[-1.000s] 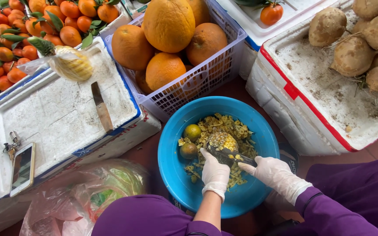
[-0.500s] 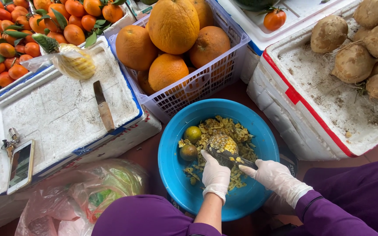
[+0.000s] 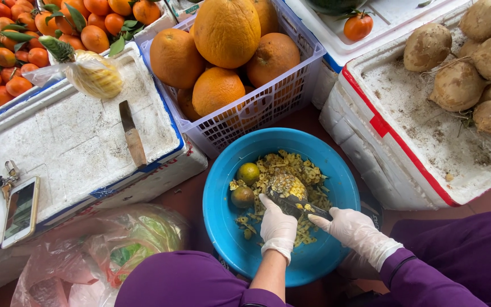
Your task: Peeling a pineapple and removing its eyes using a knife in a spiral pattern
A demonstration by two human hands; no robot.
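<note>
Over a blue plastic basin (image 3: pixel 223 187), my left hand (image 3: pixel 277 226) in a white glove grips a partly peeled pineapple (image 3: pixel 286 185). Beside it, my gloved right hand (image 3: pixel 354 229) holds a dark knife (image 3: pixel 296 206) whose blade lies against the fruit's lower side. Yellow-green peel scraps (image 3: pixel 268 166) cover the basin's floor, and two small round green fruits (image 3: pixel 249 173) sit at its left. Both sleeves are purple.
A white mesh basket (image 3: pixel 268 111) of large oranges stands behind the basin. On a white foam box (image 3: pixel 69 142) at the left lie a knife (image 3: pixel 132 138), a bagged peeled pineapple (image 3: pixel 91 73) and a phone (image 3: pixel 20 211). Brown tubers (image 3: pixel 456 85) sit on another foam box at the right. A plastic bag (image 3: pixel 103 256) lies at lower left.
The hands stay over the basin with hardly any shift; the knife blade has slid slightly along the pineapple. The camera view has drifted a little.
</note>
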